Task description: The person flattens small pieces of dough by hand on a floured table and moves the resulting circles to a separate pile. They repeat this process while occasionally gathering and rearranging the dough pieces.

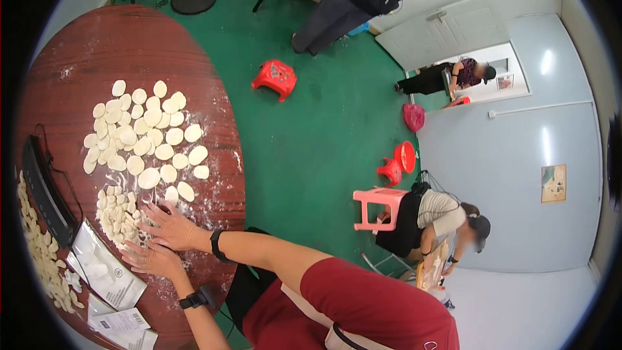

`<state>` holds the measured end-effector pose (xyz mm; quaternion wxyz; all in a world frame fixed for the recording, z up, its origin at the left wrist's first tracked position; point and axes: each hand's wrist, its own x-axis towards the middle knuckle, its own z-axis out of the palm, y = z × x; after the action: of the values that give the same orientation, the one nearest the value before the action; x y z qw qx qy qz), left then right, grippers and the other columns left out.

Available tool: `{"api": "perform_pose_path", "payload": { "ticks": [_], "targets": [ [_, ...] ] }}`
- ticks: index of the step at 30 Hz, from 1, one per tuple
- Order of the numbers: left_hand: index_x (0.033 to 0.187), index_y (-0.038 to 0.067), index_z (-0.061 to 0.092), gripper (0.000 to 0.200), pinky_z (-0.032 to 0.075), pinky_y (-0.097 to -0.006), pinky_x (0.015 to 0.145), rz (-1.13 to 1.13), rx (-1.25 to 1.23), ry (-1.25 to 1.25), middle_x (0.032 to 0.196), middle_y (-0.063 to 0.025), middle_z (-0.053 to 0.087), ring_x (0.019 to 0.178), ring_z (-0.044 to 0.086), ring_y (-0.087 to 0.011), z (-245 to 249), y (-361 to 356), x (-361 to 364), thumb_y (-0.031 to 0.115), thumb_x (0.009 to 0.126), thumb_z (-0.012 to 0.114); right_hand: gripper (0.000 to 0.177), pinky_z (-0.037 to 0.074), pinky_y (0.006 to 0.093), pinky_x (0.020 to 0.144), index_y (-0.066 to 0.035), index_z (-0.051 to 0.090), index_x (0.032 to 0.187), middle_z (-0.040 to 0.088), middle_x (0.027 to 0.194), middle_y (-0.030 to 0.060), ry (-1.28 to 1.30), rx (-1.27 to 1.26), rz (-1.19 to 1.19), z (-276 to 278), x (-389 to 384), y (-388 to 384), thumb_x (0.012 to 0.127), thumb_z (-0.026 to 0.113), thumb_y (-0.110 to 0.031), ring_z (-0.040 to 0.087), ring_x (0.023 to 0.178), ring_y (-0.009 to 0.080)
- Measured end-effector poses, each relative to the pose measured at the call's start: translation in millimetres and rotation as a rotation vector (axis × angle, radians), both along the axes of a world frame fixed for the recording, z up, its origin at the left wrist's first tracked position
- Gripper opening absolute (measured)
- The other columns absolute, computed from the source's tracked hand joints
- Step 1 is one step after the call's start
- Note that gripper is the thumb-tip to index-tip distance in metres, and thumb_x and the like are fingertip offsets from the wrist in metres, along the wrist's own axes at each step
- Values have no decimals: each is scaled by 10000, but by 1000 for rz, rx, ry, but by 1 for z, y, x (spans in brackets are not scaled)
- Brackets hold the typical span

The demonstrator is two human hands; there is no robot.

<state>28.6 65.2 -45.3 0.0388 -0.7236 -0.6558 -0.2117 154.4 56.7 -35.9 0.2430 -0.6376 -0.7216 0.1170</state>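
Observation:
Both of my hands rest low over a red-brown wood-grain table point(133, 39), at the edge of a floury heap of small dough pieces point(116, 214). My right hand point(170, 227) lies with fingers stretched out at the heap's right side, a black band on its wrist. Close beside it, nearer me, is my left hand point(154, 261), fingers also extended, a dark watch on that wrist. The hands appear to touch or overlap slightly. Just beyond them spread many flat, round dough wrappers point(152, 118), some overlapping. Whatever lies under my palms is hidden.
A black curved device point(48, 191) with a cable and silvery packets point(107, 272) lie on the left, near more dough pieces point(45, 259). Red stools point(275, 78) stand on the green floor point(311, 136). People are nearby: one standing point(353, 6), one seated point(434, 220), one at the doorway point(447, 78).

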Motion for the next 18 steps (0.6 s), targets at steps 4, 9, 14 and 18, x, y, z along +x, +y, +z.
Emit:
{"api": "perform_pose_path", "payload": {
  "ticks": [4,9,14,18],
  "targets": [
    [1653,136,183,687,204,-647,1202,-34,-6,46,1689,-193,170,1562,169,-382,0,0,-2,414,1078,435,582,270,594,1123,-171,490,1461,413,1525,199,-22,88,21,-8,2,-6,979,558,-491,366,1425,360],
    [1656,171,141,816,194,-656,1207,-44,-84,118,1698,-167,139,1569,153,-368,4,-2,0,405,1017,591,606,272,618,1112,-195,492,1456,421,1506,188,-27,66,25,-17,1,-8,949,575,-516,359,1426,364],
    [1656,170,139,899,162,-656,1220,-98,-111,128,1697,-176,131,1578,128,-373,6,-2,0,457,966,638,590,244,637,1132,-213,492,1456,408,1508,190,21,29,45,-11,3,-8,950,575,-506,359,1423,370],
    [1653,166,144,884,148,-669,1214,-97,-114,116,1693,-186,133,1578,121,-377,7,-3,2,465,976,627,607,251,639,1130,-226,466,1478,381,1546,193,49,-28,57,-14,4,-4,950,574,-507,346,1446,370]
  ]
}}
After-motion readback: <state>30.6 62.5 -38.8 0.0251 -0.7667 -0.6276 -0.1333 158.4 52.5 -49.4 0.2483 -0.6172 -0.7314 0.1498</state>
